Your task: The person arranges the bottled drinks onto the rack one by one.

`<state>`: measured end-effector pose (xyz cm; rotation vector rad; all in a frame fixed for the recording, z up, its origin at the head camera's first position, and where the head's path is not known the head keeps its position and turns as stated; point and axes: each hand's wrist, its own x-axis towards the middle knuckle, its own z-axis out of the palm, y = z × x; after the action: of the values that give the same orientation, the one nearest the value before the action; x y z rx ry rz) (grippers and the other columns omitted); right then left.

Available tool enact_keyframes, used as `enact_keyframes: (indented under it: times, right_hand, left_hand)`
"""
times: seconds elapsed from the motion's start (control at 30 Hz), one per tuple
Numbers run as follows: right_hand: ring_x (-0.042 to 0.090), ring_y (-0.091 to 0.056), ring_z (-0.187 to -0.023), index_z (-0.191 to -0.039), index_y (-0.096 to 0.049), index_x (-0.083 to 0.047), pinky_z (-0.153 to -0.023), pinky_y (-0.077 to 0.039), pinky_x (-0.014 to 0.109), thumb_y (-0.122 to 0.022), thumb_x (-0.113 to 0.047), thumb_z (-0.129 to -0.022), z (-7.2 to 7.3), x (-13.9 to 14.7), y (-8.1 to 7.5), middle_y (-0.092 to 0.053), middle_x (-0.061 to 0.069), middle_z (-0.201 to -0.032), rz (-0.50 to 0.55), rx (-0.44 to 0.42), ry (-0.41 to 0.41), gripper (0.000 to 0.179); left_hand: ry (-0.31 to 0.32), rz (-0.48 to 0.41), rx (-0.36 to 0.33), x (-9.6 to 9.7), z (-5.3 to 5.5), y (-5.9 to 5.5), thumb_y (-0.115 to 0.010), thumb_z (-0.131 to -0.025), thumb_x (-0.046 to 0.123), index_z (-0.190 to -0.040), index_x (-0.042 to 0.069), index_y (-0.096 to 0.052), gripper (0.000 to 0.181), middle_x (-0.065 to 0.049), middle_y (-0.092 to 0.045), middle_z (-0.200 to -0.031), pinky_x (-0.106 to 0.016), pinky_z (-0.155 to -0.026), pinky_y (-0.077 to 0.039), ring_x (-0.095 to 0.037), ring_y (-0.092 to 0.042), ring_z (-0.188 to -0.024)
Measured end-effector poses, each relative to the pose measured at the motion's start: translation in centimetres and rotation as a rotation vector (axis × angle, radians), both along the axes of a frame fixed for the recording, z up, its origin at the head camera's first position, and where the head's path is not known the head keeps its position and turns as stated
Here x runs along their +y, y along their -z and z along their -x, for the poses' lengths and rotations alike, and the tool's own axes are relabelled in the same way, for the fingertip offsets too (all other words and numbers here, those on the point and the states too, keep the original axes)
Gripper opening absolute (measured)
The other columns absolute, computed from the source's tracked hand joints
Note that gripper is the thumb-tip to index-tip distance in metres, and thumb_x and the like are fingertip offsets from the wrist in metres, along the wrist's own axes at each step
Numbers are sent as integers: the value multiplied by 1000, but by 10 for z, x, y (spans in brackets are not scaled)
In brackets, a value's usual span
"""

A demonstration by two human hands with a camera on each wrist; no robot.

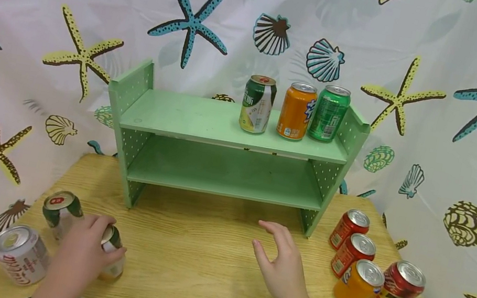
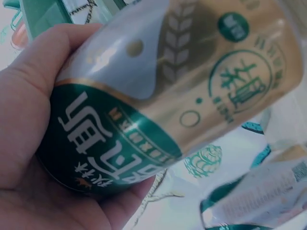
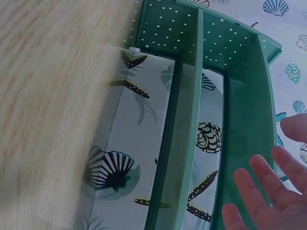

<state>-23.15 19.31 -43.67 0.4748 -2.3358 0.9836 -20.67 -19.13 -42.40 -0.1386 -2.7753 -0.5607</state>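
From where I'm standing, the green shelf (image 1: pixel 182 112) is the thing to steer by. Farthest left, in front of its left end, a white can (image 1: pixel 22 257) and a green-banded can (image 1: pixel 61 213) stand on the tabletop (image 1: pixel 178 271). Just right of them, the left hand (image 1: pixel 81 252) grasps a green-and-gold can (image 2: pixel 168 86), fingers curled round its side (whether its base touches the wood, I can't tell). That can is near the shelf's left foot, on the near side; from those fingers the shelf lies ahead and to the right. Seen from above, the can's long axis runs near upright, perhaps leaning a little. The left hand is plainly the nearer one; the right is well apart.

On the shelf's upper board, toward its right end, stand a green-and-white can (image 1: pixel 257 107), an orange can (image 1: pixel 294 116) and a green can (image 1: pixel 330 114). Before the shelf's right half hangs the right hand (image 1: pixel 284 271), fingers released, loosely bent, holding nothing. Five more cans (image 1: pixel 357 290) cluster in front of the shelf's right end and beyond it.
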Motion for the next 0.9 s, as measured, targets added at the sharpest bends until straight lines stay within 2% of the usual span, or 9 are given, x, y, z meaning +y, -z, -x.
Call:
enact_keyframes:
  times: [0.33, 0.5, 0.67, 0.9]
  right_hand:
    - [28, -64, -122, -133, -65, -10, -101, -54, 48, -80, -11, -90, -1, 0, -1, -64, 7, -132, 5, -29, 17, 45]
    - [29, -64, -122, -133, -65, -9, -102, -54, 49, -80, -11, -90, -1, 0, -1, -65, 8, -132, 9, -27, 11, 45]
    - [29, -64, -121, -133, -65, -8, -102, -54, 49, -80, -11, -90, -1, -1, 0, -65, 8, -132, 4, -27, 8, 46]
    - [29, -64, -121, -132, -65, -10, -101, -54, 49, -80, -11, -90, -1, -2, 1, -65, 7, -131, 6, -25, -2, 45]
  left_hand:
    - [75, 28, -1, 24, -2, -3, -94, -73, 26, -120, -2, -66, 61, -20, -67, -108, -53, -82, -56, -39, -65, -98]
    - [115, 34, -40, 37, 0, -5, -93, -75, 25, -121, 1, -65, 58, -16, -66, -110, -49, -85, -55, -37, -63, -102]
    - [166, 23, -56, 51, 1, -6, -93, -75, 24, -117, 7, -66, 53, -10, -65, -107, -44, -84, -56, -31, -64, -100]
    - [233, -13, -67, 72, 0, -8, -95, -73, 24, -116, 8, -68, 54, -8, -66, -108, -45, -88, -56, -31, -65, -105]
